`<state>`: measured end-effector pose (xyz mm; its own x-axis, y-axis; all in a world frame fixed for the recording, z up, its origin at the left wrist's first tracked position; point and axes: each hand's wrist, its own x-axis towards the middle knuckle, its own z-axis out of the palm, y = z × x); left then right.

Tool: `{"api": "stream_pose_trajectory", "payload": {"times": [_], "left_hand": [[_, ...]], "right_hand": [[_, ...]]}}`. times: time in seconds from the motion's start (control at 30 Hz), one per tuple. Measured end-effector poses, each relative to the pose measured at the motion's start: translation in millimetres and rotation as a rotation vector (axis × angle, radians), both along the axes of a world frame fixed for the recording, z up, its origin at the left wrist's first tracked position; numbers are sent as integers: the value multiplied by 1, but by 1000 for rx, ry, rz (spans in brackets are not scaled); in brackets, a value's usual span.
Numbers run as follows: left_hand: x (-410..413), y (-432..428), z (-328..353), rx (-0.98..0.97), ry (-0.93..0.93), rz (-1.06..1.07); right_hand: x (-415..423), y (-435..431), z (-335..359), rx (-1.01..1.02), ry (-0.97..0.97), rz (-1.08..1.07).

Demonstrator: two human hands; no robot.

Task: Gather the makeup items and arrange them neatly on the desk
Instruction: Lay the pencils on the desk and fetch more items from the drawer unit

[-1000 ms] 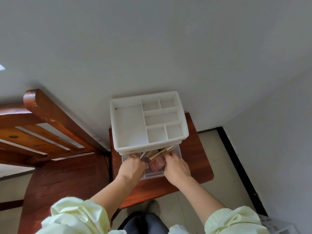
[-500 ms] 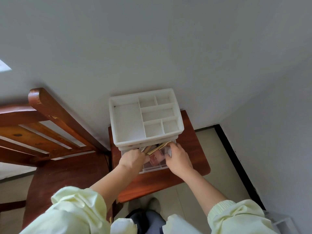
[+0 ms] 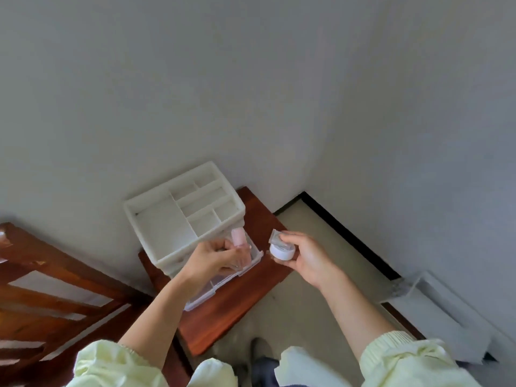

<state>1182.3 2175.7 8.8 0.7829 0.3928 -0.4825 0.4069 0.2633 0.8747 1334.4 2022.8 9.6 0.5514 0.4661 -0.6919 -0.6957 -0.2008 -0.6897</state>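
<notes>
One head-worn camera looks steeply down, close over a white organiser (image 3: 184, 216) by the wall.

Both your bare forearms reach forward, with the pale yellow sleeves (image 3: 111, 364) bunched near the elbows. Your left hand (image 3: 213, 256) curls its fingers round a pink-capped bottle (image 3: 238, 238). Your right hand (image 3: 305, 256), to its right and apart from it, grips a white jar (image 3: 282, 251) between thumb and fingers.
</notes>
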Motion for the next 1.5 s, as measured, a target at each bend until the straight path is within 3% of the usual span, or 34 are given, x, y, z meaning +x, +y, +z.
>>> {"api": "stream_pose_trajectory", "payload": {"times": [0.13,0.27,0.6,0.8,1.23,1.5], "left_hand": [[22,-24,3,-133,-48,-194],[38,-64,-9,-127,19,-392],[49,-271,3,-65,112,-869],[-5,-456,20,-28,76,-1179],[-192,-814,41,-88,13,-1620],[-264,-1022,60,-62,-70,-1888]], "right_hand": [[-14,-52,15,61,46,-254],[-43,-114,14,51,78,-446],[-155,-321,22,30,46,-1065],[-262,-472,32,53,-29,-1325],[-514,-759,64,34,-119,-1887],[-611,-912,75,56,-257,-2100]]}}
